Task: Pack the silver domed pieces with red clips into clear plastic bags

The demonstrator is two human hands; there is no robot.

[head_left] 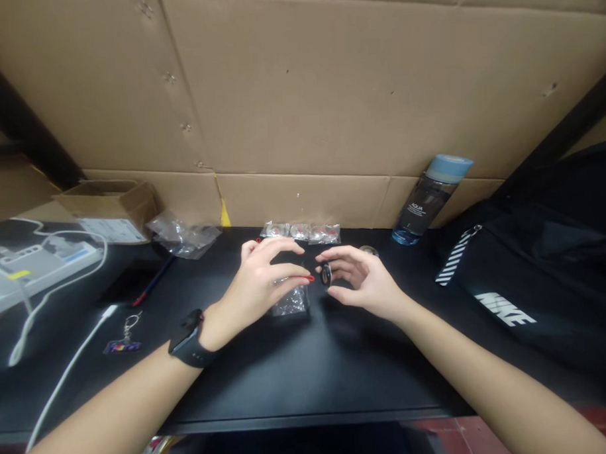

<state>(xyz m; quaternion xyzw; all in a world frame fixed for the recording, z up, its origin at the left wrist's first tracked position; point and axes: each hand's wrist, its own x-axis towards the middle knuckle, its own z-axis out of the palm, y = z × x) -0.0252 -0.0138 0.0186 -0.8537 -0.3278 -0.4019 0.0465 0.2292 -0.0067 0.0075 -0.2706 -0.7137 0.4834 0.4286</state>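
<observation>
Near the middle of the black table, my left hand point(265, 275) holds a small red item point(309, 278) at its fingertips. A dark watch is on that wrist. My right hand point(362, 278) is curled around a small round black piece point(326, 274), with its rim facing the left hand. The two hands are apart. Beneath the left fingers lies a clear plastic bag point(292, 301). Behind the hands, several small clear packets point(300, 232) with red bits sit by the cardboard wall. A round item point(369, 250) is partly hidden behind the right hand.
A bottle point(426, 199) and a black bag point(538, 285) stand on the right. On the left are a power strip point(46, 266), white cable point(72, 367), keychain point(123, 344), cardboard box point(108, 207), crumpled plastic point(184, 234) and a dark flat device point(133, 282).
</observation>
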